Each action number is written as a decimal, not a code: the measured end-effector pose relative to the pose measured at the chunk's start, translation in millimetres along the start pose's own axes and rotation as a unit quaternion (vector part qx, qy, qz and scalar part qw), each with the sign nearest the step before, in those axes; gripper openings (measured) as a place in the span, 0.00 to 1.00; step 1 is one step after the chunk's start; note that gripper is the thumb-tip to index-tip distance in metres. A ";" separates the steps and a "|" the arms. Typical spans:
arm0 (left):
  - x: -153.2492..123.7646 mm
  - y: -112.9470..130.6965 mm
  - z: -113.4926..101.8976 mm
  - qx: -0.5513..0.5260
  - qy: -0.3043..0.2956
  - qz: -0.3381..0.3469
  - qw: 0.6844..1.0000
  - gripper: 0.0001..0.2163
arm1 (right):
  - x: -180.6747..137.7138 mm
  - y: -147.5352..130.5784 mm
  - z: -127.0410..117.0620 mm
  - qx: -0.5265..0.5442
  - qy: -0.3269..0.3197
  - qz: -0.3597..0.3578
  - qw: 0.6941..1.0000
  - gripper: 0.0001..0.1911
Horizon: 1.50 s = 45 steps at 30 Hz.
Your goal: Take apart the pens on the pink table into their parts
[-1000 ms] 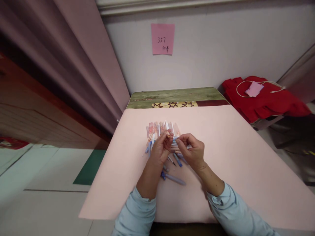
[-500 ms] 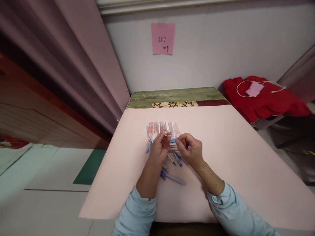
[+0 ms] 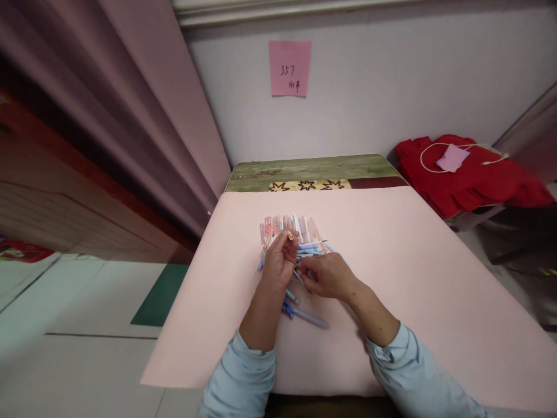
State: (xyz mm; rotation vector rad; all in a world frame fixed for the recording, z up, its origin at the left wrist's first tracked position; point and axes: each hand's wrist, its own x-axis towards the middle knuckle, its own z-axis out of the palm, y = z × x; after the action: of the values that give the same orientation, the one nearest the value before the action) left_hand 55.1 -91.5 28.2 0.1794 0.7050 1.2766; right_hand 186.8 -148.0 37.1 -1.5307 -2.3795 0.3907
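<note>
My left hand [image 3: 281, 258] is closed around a hollow, peach-coloured pen barrel [image 3: 290, 235], its round open end facing me. To the right, my right hand [image 3: 326, 274] reaches down into a pile of pen parts, fingers curled with the tips low among them. Whatever those fingers hold, if anything, is hidden. Blue pen parts [image 3: 310, 248] lie just beyond the right hand. Behind both hands stretches a row of pinkish and clear pen barrels [image 3: 274, 223]. Closer to me rests a greyish-blue pen [image 3: 310, 318] with a dark blue piece [image 3: 288, 308] at its left end.
Pale pink paper [image 3: 413, 278] covers most of the table, whose green patterned top [image 3: 304, 168] shows at the back. A wall with a pink note [image 3: 289, 68] rises behind. On the right, red cloth [image 3: 478, 186] carries a white cable; a purple curtain [image 3: 174, 104] hangs left.
My right hand has moved down and slightly left, from beside the left hand into the pile. A thin dark-tipped refill now shows beyond it. The left hand keeps its barrel.
</note>
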 end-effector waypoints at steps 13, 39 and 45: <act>-3.7 -1.6 3.8 0.126 -0.048 0.134 0.982 0.11 | 4.0 -0.7 -1.9 0.503 0.144 0.209 0.826 0.17; -7.5 -5.9 2.6 0.257 -0.065 0.270 0.925 0.20 | 12.4 6.8 3.7 0.797 0.101 0.274 0.528 0.04; -3.4 -7.1 3.9 0.192 -0.038 0.238 0.952 0.19 | 12.2 9.3 5.3 0.795 0.125 0.276 0.525 0.07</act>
State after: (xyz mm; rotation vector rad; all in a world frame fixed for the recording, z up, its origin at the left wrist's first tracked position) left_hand 62.7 -95.8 29.0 0.7498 0.8704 1.5665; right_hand 187.8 -133.5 29.9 -0.9657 -0.3780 1.6485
